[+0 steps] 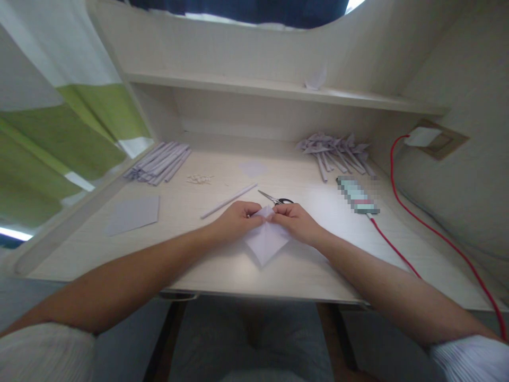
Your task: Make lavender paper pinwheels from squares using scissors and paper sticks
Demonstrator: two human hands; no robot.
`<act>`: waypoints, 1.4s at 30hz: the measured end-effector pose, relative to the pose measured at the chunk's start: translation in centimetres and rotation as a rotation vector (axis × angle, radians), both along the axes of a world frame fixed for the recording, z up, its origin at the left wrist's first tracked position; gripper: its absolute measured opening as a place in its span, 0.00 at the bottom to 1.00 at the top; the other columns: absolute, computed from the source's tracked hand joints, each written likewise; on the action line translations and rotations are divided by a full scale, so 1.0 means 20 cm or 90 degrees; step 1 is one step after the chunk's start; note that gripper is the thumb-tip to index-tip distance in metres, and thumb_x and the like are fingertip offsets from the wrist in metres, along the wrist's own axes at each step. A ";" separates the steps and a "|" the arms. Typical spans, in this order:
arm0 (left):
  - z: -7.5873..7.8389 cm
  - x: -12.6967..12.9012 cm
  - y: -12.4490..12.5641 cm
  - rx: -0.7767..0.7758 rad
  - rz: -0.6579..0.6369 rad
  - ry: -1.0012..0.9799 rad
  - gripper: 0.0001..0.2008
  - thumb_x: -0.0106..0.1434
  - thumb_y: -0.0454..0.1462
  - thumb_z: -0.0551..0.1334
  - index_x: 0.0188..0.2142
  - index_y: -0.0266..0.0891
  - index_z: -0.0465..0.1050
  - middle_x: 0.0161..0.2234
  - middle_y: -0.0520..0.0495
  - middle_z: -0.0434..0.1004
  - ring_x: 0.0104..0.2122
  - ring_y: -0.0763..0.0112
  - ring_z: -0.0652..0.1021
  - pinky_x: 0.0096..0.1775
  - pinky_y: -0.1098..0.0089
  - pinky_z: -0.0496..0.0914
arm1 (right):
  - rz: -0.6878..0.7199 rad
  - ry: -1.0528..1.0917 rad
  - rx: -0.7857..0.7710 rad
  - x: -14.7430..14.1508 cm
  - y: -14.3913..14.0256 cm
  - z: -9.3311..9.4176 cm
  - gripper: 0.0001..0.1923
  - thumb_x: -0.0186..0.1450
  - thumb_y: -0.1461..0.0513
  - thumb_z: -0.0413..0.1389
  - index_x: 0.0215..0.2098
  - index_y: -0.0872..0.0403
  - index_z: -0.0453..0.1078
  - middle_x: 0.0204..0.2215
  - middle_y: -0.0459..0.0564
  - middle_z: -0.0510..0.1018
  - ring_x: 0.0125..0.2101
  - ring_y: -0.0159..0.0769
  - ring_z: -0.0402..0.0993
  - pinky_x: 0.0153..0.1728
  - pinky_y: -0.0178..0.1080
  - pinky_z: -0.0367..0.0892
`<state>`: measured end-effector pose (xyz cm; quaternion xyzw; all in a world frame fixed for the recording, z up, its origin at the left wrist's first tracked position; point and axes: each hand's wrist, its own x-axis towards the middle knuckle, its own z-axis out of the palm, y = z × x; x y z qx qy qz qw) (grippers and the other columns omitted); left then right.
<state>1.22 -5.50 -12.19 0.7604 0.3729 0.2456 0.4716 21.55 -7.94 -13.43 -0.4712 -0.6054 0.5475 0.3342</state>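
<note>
A sheet of folded white paper (265, 243) is pinched between my two hands above the front part of the desk, one corner pointing toward me. My left hand (238, 218) is closed on its left upper edge, with the thumb on top. On the opposite edge, my right hand (297, 222) grips it the same way, the fingertips of both hands almost meeting. Scissors (274, 198) with black handles lie just beyond the paper, partly hidden by my right hand. A thin rolled paper stick (229, 200) rests diagonally beyond my left hand.
A stack of paper (133, 215) lies at left, below a bundle of paper rolls (161, 162). Small pale bits (199, 179) and a paper square (253, 168) lie mid-desk. Paper pieces on sticks (336, 151) lie back right, near a phone (358, 195) with a red cable (393, 250).
</note>
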 end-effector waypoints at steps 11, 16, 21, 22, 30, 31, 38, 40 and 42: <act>-0.02 0.00 0.00 0.032 0.003 0.005 0.08 0.59 0.37 0.58 0.27 0.35 0.71 0.24 0.52 0.70 0.24 0.75 0.69 0.24 0.74 0.58 | -0.006 -0.077 0.082 0.00 -0.01 -0.01 0.12 0.64 0.55 0.57 0.32 0.56 0.74 0.24 0.46 0.74 0.23 0.31 0.67 0.23 0.33 0.57; -0.02 0.00 0.01 0.025 -0.002 0.026 0.10 0.60 0.39 0.59 0.28 0.35 0.73 0.25 0.50 0.72 0.25 0.73 0.70 0.24 0.73 0.58 | -0.002 -0.120 0.131 0.00 -0.02 -0.02 0.12 0.66 0.55 0.55 0.34 0.56 0.74 0.26 0.47 0.75 0.25 0.31 0.68 0.24 0.33 0.57; -0.03 0.00 0.02 0.026 -0.016 0.025 0.11 0.60 0.41 0.59 0.30 0.35 0.74 0.25 0.50 0.73 0.24 0.73 0.70 0.25 0.73 0.59 | -0.014 -0.151 0.152 0.00 -0.02 -0.01 0.13 0.67 0.55 0.55 0.33 0.56 0.74 0.25 0.46 0.74 0.24 0.31 0.66 0.24 0.33 0.56; -0.04 0.00 0.02 0.023 -0.020 0.025 0.11 0.61 0.41 0.59 0.30 0.35 0.74 0.25 0.50 0.73 0.24 0.73 0.70 0.25 0.73 0.59 | -0.012 -0.152 0.156 0.00 -0.02 -0.01 0.13 0.67 0.55 0.54 0.33 0.56 0.74 0.25 0.46 0.73 0.24 0.31 0.66 0.24 0.33 0.56; -0.04 0.00 0.01 0.052 -0.023 0.030 0.11 0.62 0.40 0.58 0.29 0.35 0.74 0.25 0.50 0.73 0.25 0.73 0.71 0.26 0.72 0.59 | 0.013 -0.152 0.158 0.01 -0.02 -0.01 0.14 0.67 0.55 0.54 0.34 0.56 0.74 0.26 0.47 0.74 0.26 0.32 0.68 0.25 0.34 0.57; -0.04 0.00 0.01 0.053 -0.027 0.028 0.11 0.62 0.41 0.58 0.29 0.35 0.74 0.26 0.50 0.74 0.25 0.73 0.71 0.26 0.72 0.59 | 0.014 -0.153 0.159 0.01 -0.02 -0.01 0.14 0.67 0.55 0.54 0.34 0.56 0.74 0.26 0.47 0.74 0.26 0.33 0.68 0.25 0.34 0.57; -0.04 -0.01 0.02 0.033 -0.048 0.021 0.14 0.63 0.44 0.59 0.31 0.34 0.75 0.26 0.49 0.73 0.25 0.73 0.70 0.26 0.72 0.59 | 0.011 -0.155 0.170 0.01 -0.03 0.01 0.13 0.67 0.56 0.54 0.33 0.56 0.74 0.26 0.47 0.73 0.27 0.32 0.67 0.25 0.34 0.57; -0.03 -0.01 0.01 0.016 -0.043 0.013 0.14 0.62 0.44 0.59 0.30 0.34 0.75 0.26 0.50 0.73 0.25 0.73 0.70 0.26 0.72 0.59 | 0.014 -0.139 0.155 0.00 -0.03 0.01 0.13 0.67 0.55 0.54 0.33 0.56 0.75 0.26 0.46 0.73 0.26 0.32 0.67 0.25 0.34 0.57; -0.02 -0.01 0.01 0.002 -0.037 0.005 0.13 0.62 0.43 0.60 0.30 0.34 0.74 0.25 0.50 0.73 0.25 0.73 0.70 0.26 0.72 0.59 | 0.017 -0.119 0.136 0.00 -0.03 0.01 0.13 0.67 0.55 0.54 0.33 0.56 0.75 0.25 0.46 0.73 0.25 0.31 0.66 0.25 0.33 0.57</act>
